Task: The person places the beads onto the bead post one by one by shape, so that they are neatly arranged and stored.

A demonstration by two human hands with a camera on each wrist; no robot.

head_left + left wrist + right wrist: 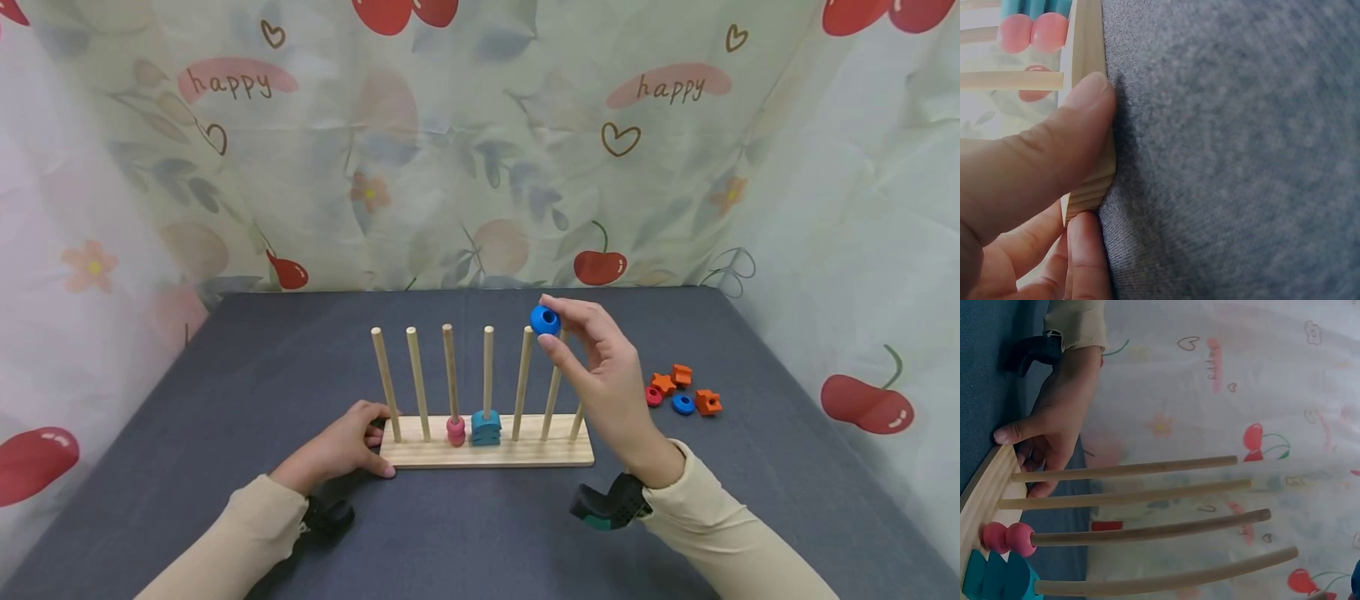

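A wooden peg board point(487, 454) with a row of upright pegs stands on the table. My left hand point(341, 442) grips its left end; in the left wrist view the thumb point(1054, 150) presses the front edge and fingers bend round the end. Two pink beads point(455, 431) sit on the third peg from the left, and teal pieces point(486, 428) are stacked on the fourth. Between thumb and fingertips my right hand point(603, 375) pinches a blue bead point(545, 320), its hole showing, close to the tops of the right-hand pegs.
Right of the board lie loose pieces: orange ones point(708, 402), a blue ring point(683, 404) and a red ring point(654, 396). Dark cloth covers the table point(300, 350). A printed curtain point(465, 150) hangs behind and along both sides.
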